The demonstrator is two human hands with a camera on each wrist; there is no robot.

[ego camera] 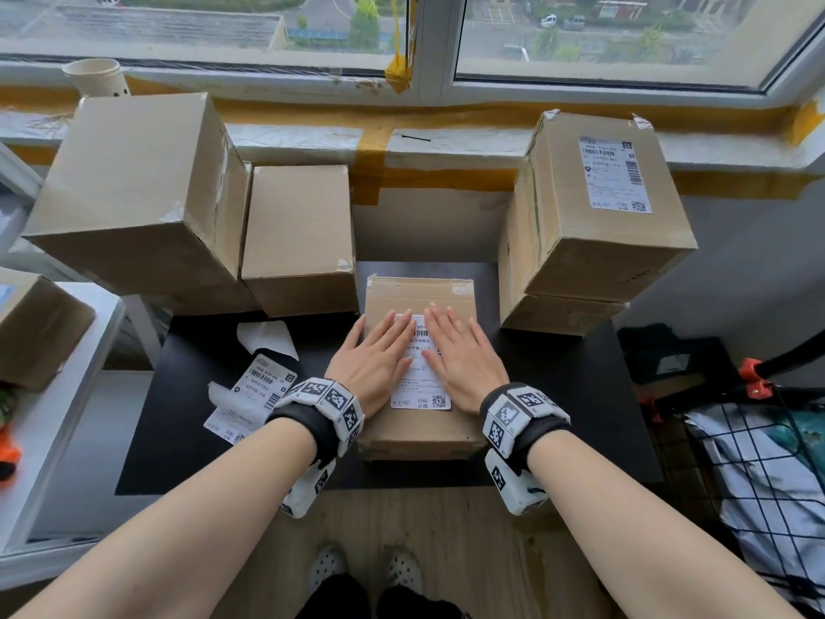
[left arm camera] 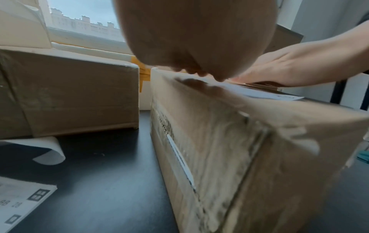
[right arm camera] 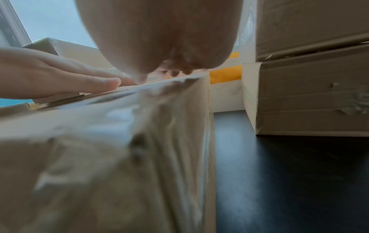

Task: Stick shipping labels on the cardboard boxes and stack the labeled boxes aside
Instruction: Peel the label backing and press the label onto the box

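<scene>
We press the shipping label (ego camera: pixel 422 364) onto the centre box (ego camera: pixel 419 426) w/ left hand (ego camera: pixel 372 361) & right hand (ego camera: pixel 464 364) flat, gripping nothing; next, prob. stack it aside.

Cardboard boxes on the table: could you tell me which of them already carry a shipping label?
Two: the small box under both flat hands, and the top box of the right-hand stack. The two left boxes show bare cardboard.

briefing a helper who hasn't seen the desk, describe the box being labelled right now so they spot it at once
Start at the black table under the window; cardboard boxes crowd its back corners. The box you want sits alone at the front centre, nearest the person. It is the only one with both hands, left hand and right hand, pressed flat on a white label on its top.
</scene>
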